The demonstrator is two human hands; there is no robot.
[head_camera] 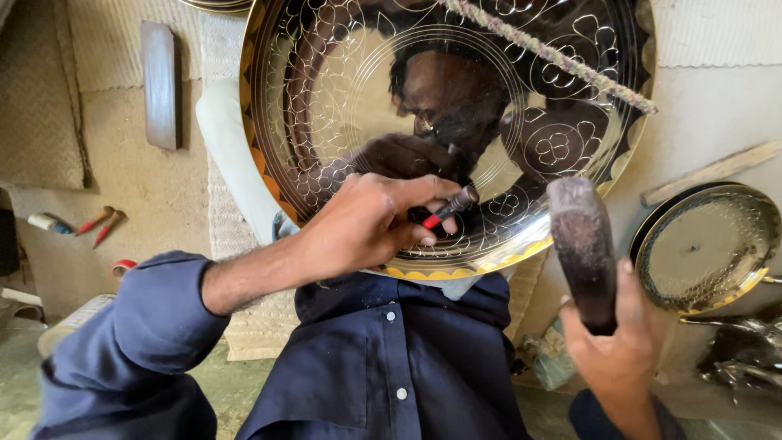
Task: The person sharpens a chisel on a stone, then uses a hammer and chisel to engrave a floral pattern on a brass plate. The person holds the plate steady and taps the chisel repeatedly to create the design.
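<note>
- The big round brass tray (342, 73), polished like a mirror and cut with fine flower and ring lines, stands tilted on the person's lap, its lower rim resting against the dark blue shirt (383, 358).
- The left hand (366, 224) lies on the tray's lower part, fingers curled and pinching a small chisel (450, 206) with a red grip; the chisel's tip touches the metal near the lower rim.
- The right hand (619, 334) is closed around the handle of a dark, worn hammer (580, 244), held upright just beside the tray's lower right rim, its head near the chisel's end but apart from it.
- A twisted cord (562, 59) runs slantwise across the tray's upper right part.
- A smaller round brass plate (705, 248) with a scalloped rim lies on the floor to the right, beyond the hammer, and a flat wooden stick (709, 173) lies just above it.
- On the floor to the left, well apart from the tray, lie two small red-handled tools (102, 224) and a dark wooden block (160, 81).
- A woven mat (41, 98) covers the floor's far left corner.
</note>
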